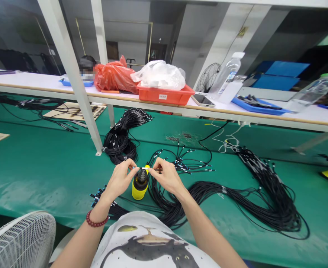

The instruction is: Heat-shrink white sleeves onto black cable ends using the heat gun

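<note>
My left hand (121,178) and my right hand (167,175) are close together over a yellow and black tool (140,188) with a dark ribbed nozzle. Both pinch a thin black cable with a white sleeve (144,168), which lies across the nozzle tip between my fingertips. A large bundle of black cables (208,187) runs beside and behind the tool to the right. Behind my right hand, loose cable ends (185,162) with white and blue marks fan out. More cable ends (97,196) lie left of the tool, partly under my left forearm.
Another coiled cable bundle (119,143) lies by the shelf post (82,85). On the shelf (119,97) stand a red tray (164,96), bags, a phone (203,100), bottles and a blue tray (257,107). A white fan (21,238) is at lower left. A person's head shows behind the shelf.
</note>
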### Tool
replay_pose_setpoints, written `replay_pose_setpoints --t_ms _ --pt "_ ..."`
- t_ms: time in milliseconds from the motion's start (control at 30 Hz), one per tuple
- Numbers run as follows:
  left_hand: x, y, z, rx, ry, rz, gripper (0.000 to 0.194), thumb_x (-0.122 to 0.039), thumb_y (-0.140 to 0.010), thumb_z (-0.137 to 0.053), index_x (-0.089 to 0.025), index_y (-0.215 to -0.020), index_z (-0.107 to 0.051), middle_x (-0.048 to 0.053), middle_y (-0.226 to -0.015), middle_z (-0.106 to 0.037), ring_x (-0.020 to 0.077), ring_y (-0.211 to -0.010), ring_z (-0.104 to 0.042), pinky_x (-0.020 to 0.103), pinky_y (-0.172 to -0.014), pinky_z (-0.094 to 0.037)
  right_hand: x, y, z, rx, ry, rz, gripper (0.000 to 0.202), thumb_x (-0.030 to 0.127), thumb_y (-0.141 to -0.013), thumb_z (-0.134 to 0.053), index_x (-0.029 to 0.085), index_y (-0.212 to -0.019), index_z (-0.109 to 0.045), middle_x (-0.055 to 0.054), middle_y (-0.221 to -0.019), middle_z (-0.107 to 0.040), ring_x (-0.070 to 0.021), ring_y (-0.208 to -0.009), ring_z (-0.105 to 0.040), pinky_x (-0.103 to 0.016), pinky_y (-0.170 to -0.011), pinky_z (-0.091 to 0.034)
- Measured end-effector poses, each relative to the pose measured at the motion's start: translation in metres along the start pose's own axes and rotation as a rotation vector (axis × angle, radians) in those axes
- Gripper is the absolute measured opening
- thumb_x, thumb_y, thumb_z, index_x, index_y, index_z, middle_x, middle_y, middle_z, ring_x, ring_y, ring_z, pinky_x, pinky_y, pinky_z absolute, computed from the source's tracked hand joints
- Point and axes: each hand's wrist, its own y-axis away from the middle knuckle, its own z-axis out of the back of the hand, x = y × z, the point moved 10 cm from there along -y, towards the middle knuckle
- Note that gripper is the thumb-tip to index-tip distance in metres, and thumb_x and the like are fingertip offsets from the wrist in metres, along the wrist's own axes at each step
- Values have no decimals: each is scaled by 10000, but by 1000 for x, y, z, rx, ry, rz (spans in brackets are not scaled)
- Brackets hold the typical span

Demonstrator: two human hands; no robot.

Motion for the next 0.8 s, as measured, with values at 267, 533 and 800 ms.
replay_pose_setpoints --t_ms 267,533,800 --pt "2 -1 3 25 -53 31 260 -429 -904 -462 -211 -800 -561 -10 -732 -615 157 -697 -542 266 -640 -357 8 2 1 62 16 83 189 268 -864 -552 187 -751 -681 -14 -707 -668 -139 -653 -570 -236 -587 -376" --pt "-3 -1 0 69 -115 21 380 -418 -941 -370 -204 -662 -512 -9 -639 -587 149 -615 -511 272 -613 -321 7 0 4 47 -29 78 135 224 -831 -598 189 -737 -689 -12 -705 -684 -141 -658 -595 -231 -606 -407" --pt "5 0 2 11 2 -3 209 -397 -894 -481 -209 -869 -571 2 -839 -629 156 -757 -542 258 -672 -370 7 2 4 74 28 82 177 219 -865 -568 188 -771 -714 -29 -739 -712 -154 -678 -611 -248 -633 -410"
